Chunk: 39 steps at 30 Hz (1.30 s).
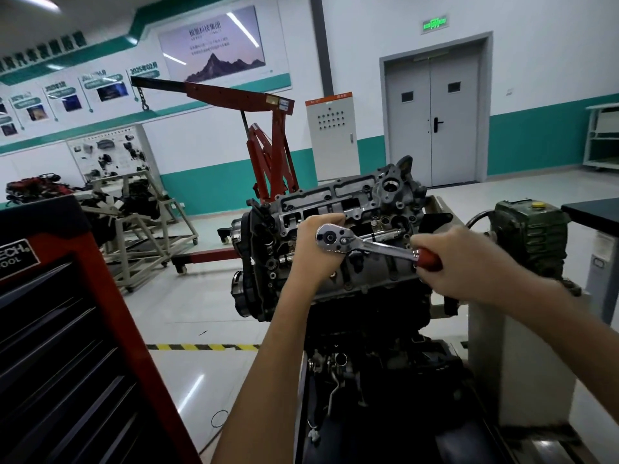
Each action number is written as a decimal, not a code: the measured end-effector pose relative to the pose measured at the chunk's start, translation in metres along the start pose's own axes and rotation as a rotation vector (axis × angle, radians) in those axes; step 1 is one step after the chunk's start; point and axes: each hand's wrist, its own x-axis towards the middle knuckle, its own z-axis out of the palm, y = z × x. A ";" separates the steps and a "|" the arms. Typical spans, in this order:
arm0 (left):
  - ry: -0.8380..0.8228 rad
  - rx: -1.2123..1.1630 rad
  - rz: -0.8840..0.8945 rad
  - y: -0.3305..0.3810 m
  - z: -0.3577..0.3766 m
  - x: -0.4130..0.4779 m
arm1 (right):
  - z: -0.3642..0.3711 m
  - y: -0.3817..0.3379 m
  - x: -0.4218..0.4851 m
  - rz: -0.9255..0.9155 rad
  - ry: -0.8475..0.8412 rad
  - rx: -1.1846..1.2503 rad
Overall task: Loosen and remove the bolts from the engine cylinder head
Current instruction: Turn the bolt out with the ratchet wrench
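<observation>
The cylinder head [338,199] is seen at centre, atop the engine [368,316]. A ratchet [368,244] is held over it. Its red handle is gripped by the right hand [469,262]. The left hand [315,252] has its fingers curled beneath the ratchet's head, and what they hold cannot be told. A red crane [268,142] is seen behind.

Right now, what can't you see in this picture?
All in the head view:
- the bolt and socket: hidden under the ratchet head and the left hand.
- the ratchet's handle end: hidden inside the right hand.
- the tool chest: cut off by the left and bottom edges.
- the poster writing: too small and blurred to read.
</observation>
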 end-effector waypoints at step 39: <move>-0.092 0.039 0.012 0.001 -0.008 0.002 | -0.003 0.003 0.006 -0.053 0.004 -0.051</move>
